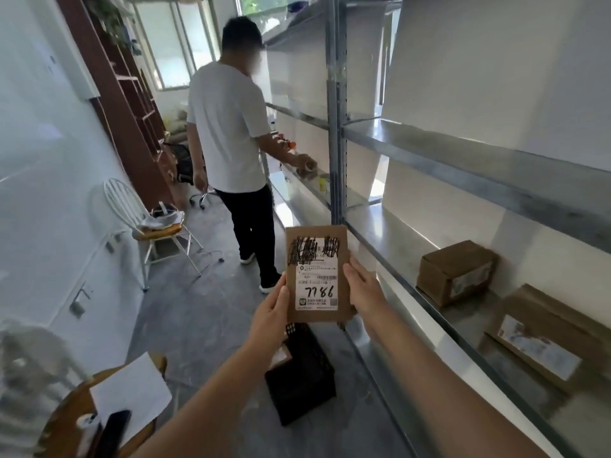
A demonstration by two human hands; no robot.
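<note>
While the parcel (315, 276) (label marked 7786) is held upright above the black crate (304, 375) on the floor, step: label check, I judge | left hand (272, 312) grips its left edge, right hand (363, 287) its right | next: probably needs a free spot on the shelf (396, 246), near the brown box (458, 272).

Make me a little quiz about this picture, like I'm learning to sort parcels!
1. True or false: the left hand and the right hand both hold the parcel.
2. Which number is handwritten on its label? A 7786, B 1234, C 5050.
3. How many brown boxes lie on the metal shelf at the right?
Key: 1 true; 2 A; 3 two.
</note>
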